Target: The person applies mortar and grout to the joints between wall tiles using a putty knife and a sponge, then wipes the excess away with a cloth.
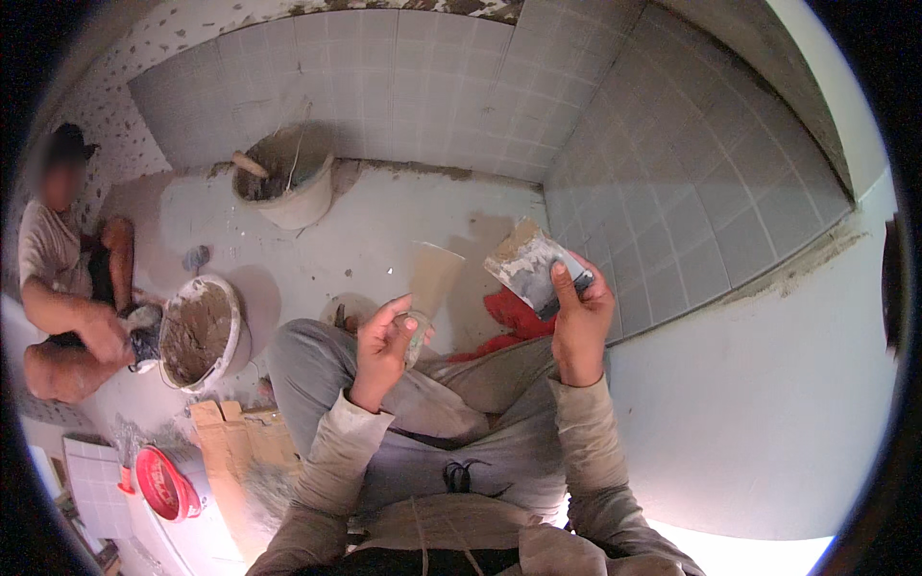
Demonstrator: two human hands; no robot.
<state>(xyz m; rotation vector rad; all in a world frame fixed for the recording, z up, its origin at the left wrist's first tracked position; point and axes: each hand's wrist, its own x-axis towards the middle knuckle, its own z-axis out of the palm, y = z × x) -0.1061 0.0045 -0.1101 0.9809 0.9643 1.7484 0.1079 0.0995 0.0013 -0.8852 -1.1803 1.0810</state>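
Note:
My left hand (384,350) is closed round the handle of a putty knife (437,274), whose wide, tan-smeared blade points up and away from me. In my right hand (584,322) is a flat, squarish dark plate (533,267), pinched between thumb and fingers. White and tan paste coats its far part; its exact kind is unclear. The blade and the plate are apart, both raised over my crossed legs. Beyond my lap, a red cloth (509,322) lies on the floor, partly hidden below the plate and my right hand.
Grey tiled walls (423,96) meet at a corner ahead. A large bucket (298,206) with a wooden-handled tool stands by the far wall. At left, a person (67,278) sits beside a bucket of mortar (202,336). Cardboard (240,437) and a red-rimmed bucket (165,483) are lower left.

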